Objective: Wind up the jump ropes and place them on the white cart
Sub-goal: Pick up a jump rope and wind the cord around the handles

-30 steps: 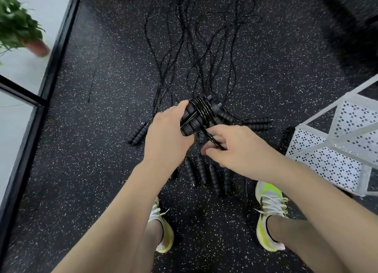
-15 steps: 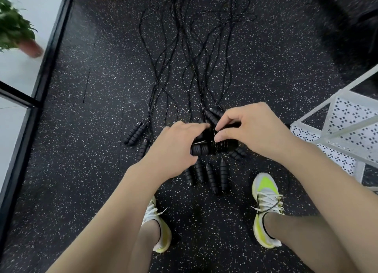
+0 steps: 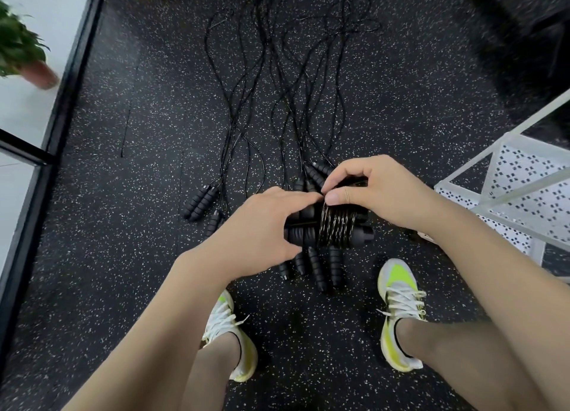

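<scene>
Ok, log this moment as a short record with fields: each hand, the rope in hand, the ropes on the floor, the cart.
left hand: grips the handle end of the bundle
right hand: pinches the cord at the top of the coil
wound jump rope: cord coiled around its paired handles, held above the floor
loose jump ropes: unwound, lying on the speckled floor
white cart: to the right; no rope seen on it
</scene>
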The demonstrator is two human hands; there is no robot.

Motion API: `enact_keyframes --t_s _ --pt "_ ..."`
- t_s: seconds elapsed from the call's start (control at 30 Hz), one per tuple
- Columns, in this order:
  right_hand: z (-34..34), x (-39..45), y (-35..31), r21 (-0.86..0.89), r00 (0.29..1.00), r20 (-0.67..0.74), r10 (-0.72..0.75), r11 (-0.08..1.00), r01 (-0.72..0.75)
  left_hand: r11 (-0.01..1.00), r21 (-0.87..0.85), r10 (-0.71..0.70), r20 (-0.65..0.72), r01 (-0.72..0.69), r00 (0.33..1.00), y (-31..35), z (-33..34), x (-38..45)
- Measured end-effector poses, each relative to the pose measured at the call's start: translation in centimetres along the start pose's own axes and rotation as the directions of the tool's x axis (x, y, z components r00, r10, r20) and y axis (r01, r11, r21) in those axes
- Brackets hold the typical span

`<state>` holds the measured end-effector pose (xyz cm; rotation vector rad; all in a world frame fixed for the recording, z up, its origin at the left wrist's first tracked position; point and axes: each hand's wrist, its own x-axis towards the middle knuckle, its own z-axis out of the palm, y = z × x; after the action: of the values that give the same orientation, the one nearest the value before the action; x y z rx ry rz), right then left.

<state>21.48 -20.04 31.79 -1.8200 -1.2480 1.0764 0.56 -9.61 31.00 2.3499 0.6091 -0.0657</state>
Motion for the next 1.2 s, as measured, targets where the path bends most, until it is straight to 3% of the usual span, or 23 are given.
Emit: enact_keyframes --t_s 0.2,0.37,0.5,0.53,0.67,0.9,1.03,1.1,1.2 --pt "-0.7 0.2 0.1 0.339 0.999 0.04 -0.011 0.941 -0.003 0.982 -0.176 -0.063 0.032 0.067 0.998 2.5 -1.9 -1.1" --pt "0.2 0.2 0.3 0.536 0.986 0.145 0.085 0.831 -0.15 0.943 -0.326 -0.06 0.036 0.068 0.998 3.7 -2.5 -1.4" --pt "2.4 0.4 0.5 0.801 0.967 0.18 0.18 0.544 -0.25 0.922 -0.369 -0.143 -0.035 0.12 0.989 3.0 -2.6 -1.1" --pt "3.1 0.4 0.6 0.804 0.972 0.138 0.191 0.552 -0.223 0.919 -0.37 -0.174 -0.074 0.135 0.982 2.7 -2.5 -0.9" --pt "5.1 0.4 0.5 0.693 0.948 -0.01 0.318 0.685 -0.223 0.905 -0.375 -0.295 -0.218 0.2 0.93 2.1 -1.7 -0.1" --pt "6.5 0.2 -0.7 0.505 0.943 -0.141 0.3 0.841 -0.192 0.895 -0.346 -0.403 -0.352 0.283 0.845 1.8 -1.1 0.6" --pt "5.9 -0.1 -0.9 0.135 0.97 -0.173 0.168 0.98 -0.146 0.89 -0.328 -0.431 -0.374 0.317 0.821 1.9 -1.0 0.9" --pt "5.8 -0.5 -1.1 -0.034 0.977 -0.179 0.117 0.992 -0.125 0.885 -0.326 -0.442 -0.368 0.331 0.818 1.7 -1.0 0.9" --pt "5.7 -1.0 -1.7 -0.123 0.98 -0.17 0.1 0.985 -0.122 0.883 -0.296 -0.46 -0.38 0.365 0.803 1.2 -0.8 1.1"
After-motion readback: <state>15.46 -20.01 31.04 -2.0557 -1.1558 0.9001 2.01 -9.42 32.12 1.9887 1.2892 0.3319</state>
